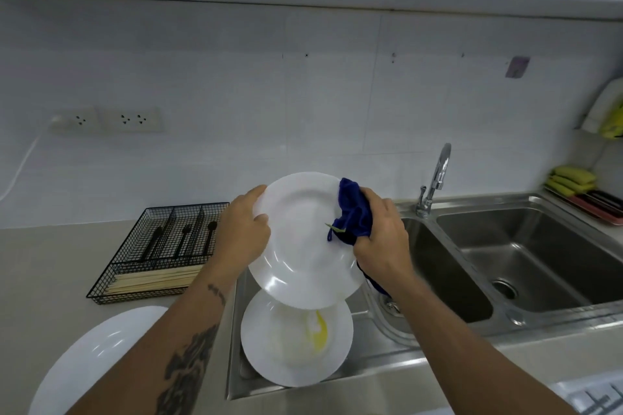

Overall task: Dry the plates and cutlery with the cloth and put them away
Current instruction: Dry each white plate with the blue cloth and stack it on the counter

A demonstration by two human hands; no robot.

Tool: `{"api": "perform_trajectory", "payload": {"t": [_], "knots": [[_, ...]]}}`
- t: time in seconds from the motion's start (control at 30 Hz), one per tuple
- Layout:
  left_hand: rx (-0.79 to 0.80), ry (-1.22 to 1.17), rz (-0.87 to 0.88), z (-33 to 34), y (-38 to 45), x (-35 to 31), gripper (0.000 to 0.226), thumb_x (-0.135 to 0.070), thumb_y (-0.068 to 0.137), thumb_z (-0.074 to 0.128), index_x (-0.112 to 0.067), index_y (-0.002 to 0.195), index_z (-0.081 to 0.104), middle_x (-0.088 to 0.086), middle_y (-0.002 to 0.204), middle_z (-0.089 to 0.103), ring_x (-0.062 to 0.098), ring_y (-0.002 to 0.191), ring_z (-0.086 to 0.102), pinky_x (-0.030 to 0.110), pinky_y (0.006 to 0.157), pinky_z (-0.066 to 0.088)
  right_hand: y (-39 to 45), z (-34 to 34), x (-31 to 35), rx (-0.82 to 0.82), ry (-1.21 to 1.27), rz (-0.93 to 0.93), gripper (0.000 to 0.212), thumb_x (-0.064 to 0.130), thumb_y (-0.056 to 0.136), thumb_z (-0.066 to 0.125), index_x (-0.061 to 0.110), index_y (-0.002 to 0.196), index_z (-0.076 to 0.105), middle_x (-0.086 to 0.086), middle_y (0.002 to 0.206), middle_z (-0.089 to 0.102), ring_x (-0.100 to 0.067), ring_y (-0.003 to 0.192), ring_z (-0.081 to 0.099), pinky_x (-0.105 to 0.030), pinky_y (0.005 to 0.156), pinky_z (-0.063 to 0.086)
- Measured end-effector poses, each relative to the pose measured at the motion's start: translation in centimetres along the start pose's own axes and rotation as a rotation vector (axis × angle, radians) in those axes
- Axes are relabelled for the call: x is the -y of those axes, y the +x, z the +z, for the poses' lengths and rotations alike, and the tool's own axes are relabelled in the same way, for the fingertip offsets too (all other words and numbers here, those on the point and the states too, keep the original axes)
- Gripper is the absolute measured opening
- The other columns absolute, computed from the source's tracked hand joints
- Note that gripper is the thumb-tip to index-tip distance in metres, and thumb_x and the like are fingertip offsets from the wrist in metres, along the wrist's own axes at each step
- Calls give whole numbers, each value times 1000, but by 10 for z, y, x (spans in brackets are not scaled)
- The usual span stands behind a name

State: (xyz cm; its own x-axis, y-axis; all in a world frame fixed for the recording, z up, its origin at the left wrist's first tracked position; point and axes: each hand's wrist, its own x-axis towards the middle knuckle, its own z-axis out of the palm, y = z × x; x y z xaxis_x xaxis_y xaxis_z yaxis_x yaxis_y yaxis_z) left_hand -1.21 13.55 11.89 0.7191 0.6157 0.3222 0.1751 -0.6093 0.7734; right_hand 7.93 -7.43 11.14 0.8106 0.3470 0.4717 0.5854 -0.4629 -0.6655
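The left hand [241, 232] grips the left rim of a white plate [303, 242], thumb on its face. The right hand [381, 239] clutches a bunched blue cloth [354, 212] against the right rim. The plate is tilted, held above a second plate [296, 344] in the sink [472, 280]. Risk: a wet, glossy rim could slip and strike the plate below. The lower plate shows a yellow smear.

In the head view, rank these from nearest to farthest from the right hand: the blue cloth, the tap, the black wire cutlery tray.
1. Blue cloth: gripped in the right hand, against the held plate.
2. Tap: behind the sink, to the hand's right.
3. Black wire cutlery tray: on the counter, far left, beyond the left hand.
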Motion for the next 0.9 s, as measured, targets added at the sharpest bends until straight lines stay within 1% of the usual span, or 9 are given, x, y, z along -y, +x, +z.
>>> {"api": "perform_trajectory", "payload": {"t": [0.07,0.13,0.23,0.33,0.43,0.53,0.67,0.8,0.9], "knots": [[42,144,116,0,7,-9,60,-7,93,53,-28,148,40,-1,131,51,21,118,50,29,97,39,5,-4,3,-13,-11,-39,76,-6,75,57,24,143,41,2,111,48,-16,90,49,-32,79,44],[69,229,229,0,14,-21,62,-8,95,51,-28,151,35,-2,135,47,21,118,49,32,98,41,10,-9,5,-5,-28,-68,77,-5,75,58,24,143,41,2,113,48,-18,92,52,-35,79,48],[83,346,392,3,23,-37,59,-7,93,51,-28,148,41,-3,130,51,23,109,54,42,92,49,13,-11,7,25,-99,-127,78,-3,73,58,24,144,40,0,116,48,-22,92,54,-41,78,51],[7,419,425,7,27,-44,46,-6,91,54,-26,132,58,-1,115,60,27,97,60,43,82,52,10,-10,7,66,-196,-169,80,1,72,61,26,145,36,1,115,46,-23,90,54,-42,73,53],[-45,343,405,7,22,-48,33,-2,87,56,-22,108,70,-4,100,66,25,88,62,40,77,51,4,-12,1,83,-236,-186,82,2,72,60,29,145,34,2,114,46,-23,87,54,-40,70,52],[-150,206,375,2,17,-43,26,2,83,58,-22,84,68,-9,83,62,17,77,58,34,69,48,-3,-13,-12,62,-68,-129,81,-4,72,57,28,143,38,2,118,51,-22,96,55,-37,79,51],[-143,-1,358,-2,3,-33,24,4,85,58,-19,78,63,-8,80,63,12,77,59,29,66,48,-8,-16,-21,-96,139,-40,70,-10,68,56,23,130,52,3,113,57,-17,99,56,-30,84,46],[-152,-186,144,-1,-5,-30,16,-6,90,61,-18,81,66,-2,88,66,12,81,61,25,69,47,0,-20,-5,-177,70,-195,56,-7,65,58,14,116,58,0,104,57,-20,87,56,-35,74,49],[-114,-473,-320,-10,-6,-27,12,-14,92,58,-17,87,69,-1,75,65,16,66,58,27,64,45,9,-24,3,-218,8,-323,53,-6,61,57,12,110,58,-2,100,55,-24,80,55,-41,65,51]]}}
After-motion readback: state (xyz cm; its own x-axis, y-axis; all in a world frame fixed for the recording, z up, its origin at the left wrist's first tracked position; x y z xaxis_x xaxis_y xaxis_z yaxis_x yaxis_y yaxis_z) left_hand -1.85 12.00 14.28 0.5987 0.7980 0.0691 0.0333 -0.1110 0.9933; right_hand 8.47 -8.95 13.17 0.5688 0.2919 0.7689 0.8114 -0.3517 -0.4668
